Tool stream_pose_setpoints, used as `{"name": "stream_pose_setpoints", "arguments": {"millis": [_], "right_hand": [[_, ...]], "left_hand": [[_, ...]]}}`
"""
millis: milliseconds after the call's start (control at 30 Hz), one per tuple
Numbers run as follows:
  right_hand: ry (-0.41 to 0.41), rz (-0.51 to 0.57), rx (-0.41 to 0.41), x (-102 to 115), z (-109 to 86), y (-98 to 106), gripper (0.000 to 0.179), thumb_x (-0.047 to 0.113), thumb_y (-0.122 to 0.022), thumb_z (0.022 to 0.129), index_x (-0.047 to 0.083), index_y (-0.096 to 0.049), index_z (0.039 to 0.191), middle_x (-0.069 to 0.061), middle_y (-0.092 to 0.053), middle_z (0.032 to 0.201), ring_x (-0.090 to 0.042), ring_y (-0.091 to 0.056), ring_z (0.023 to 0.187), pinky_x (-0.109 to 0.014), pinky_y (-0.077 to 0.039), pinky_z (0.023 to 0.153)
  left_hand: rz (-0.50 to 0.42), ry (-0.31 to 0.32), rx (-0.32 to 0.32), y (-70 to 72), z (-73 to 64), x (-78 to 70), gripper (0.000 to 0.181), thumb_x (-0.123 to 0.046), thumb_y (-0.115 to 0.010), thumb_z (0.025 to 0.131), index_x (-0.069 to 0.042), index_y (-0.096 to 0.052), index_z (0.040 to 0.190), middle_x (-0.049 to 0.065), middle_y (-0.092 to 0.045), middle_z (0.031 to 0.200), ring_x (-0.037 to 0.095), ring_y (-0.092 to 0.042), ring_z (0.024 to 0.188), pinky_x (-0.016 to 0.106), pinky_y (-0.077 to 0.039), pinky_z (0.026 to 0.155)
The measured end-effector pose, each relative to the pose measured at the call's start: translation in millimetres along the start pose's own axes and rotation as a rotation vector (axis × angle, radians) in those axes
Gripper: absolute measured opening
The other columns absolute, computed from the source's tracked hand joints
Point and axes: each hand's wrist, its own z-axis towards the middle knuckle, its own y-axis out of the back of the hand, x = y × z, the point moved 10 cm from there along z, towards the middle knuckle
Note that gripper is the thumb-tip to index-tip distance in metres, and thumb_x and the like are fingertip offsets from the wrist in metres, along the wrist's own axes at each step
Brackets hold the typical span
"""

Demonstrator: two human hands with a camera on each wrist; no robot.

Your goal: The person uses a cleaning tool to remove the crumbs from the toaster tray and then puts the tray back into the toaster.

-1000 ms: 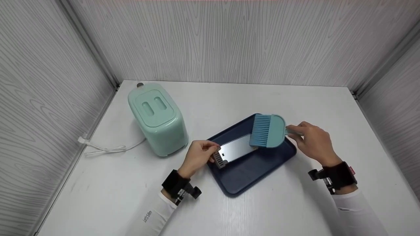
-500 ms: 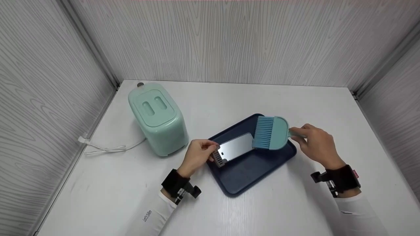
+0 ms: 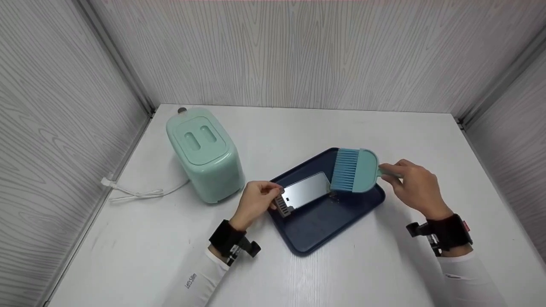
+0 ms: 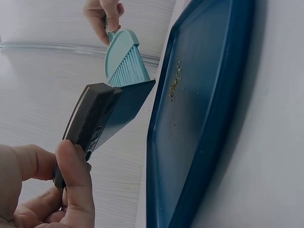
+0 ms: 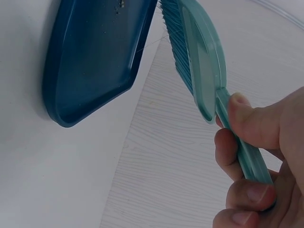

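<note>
My left hand (image 3: 255, 199) pinches a shiny metal crumb tray (image 3: 308, 192) by its grey-brown slotted end. The plate is tilted over a dark blue tray (image 3: 318, 230). My right hand (image 3: 417, 186) grips the handle of a mint-green brush (image 3: 366, 170), fingers wrapped around it in the right wrist view. The brush's blue bristles (image 3: 344, 170) reach the far end of the crumb tray. Small brown crumbs (image 4: 175, 81) lie scattered in the blue tray, below the plate's far edge in the left wrist view.
A mint-green toaster (image 3: 209, 157) with a closed lid stands at the left on the white table (image 3: 140, 251). Its white cord (image 3: 138, 195) lies bundled beside it. Grey wood-grain walls (image 3: 273, 51) enclose the back and sides.
My right hand and the brush have shifted a little to the right, uncovering more of the crumb tray's far end. Crumbs now show beneath that end. My left hand has hardly moved.
</note>
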Motion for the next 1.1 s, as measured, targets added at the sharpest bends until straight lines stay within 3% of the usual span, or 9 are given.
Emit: {"name": "stream_pose_setpoints", "arguments": {"millis": [733,1100], "right_hand": [[0.003,-0.01,-0.064,15.3,26.3,-6.3,0.027,0.01,-0.081,0.091,0.006,-0.081,0.118,-0.015,-0.075,0.089,-0.026,-0.063,0.065,-0.026,-0.038,0.052],[-0.011,-0.029,-0.061,13.3,29.7,-17.4,0.027,0.012,-0.081,0.091,0.008,-0.081,0.117,-0.015,-0.075,0.088,-0.025,-0.06,0.062,-0.026,-0.037,0.052]], "left_hand": [[0.007,-0.024,0.01,0.3,-0.6,-2.4,0.019,0.0,-0.062,0.101,0.009,-0.076,0.111,0.023,-0.078,0.109,0.005,-0.06,0.064,0.019,-0.055,0.057],[0.007,-0.029,0.032,-2.6,-1.4,-1.5,0.019,0.001,-0.062,0.101,0.009,-0.076,0.111,0.023,-0.078,0.109,0.005,-0.06,0.062,0.024,-0.058,0.059]]}}
